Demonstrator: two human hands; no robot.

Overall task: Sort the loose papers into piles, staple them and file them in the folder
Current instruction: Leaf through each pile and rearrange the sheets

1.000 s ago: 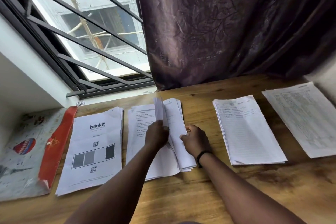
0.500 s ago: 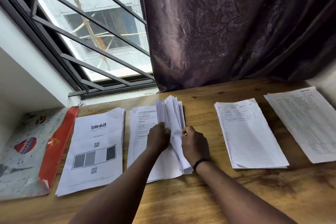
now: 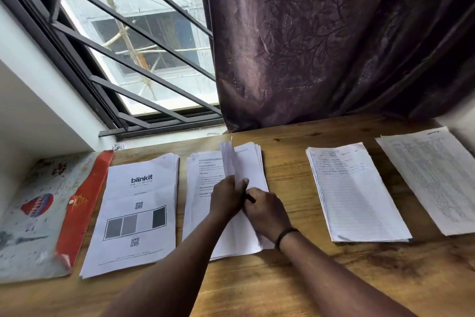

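Note:
Several paper piles lie in a row on the wooden table [image 3: 295, 278]. The middle pile [image 3: 203, 188] has printed text on its left half. My left hand [image 3: 226, 198] pinches a few of its sheets [image 3: 230, 159], which stand upright. My right hand [image 3: 267, 211] grips the stack of sheets to the right of them, fingers curled at their edge. To the left lies the blinkit pile [image 3: 133, 214]. A handwritten pile [image 3: 357, 193] and a table-printed pile [image 3: 434, 177] lie to the right. The folder [image 3: 33, 214], with its red flap [image 3: 82, 203], is at the far left.
A barred window [image 3: 128, 46] and a dark purple curtain [image 3: 334, 39] stand behind the table. A white wall ledge [image 3: 38, 111] is at the left. Bare wood shows along the table's near side.
The lifted sheets have come closer together and more upright, and my two hands have moved nearer each other at the middle pile. The other piles have not moved.

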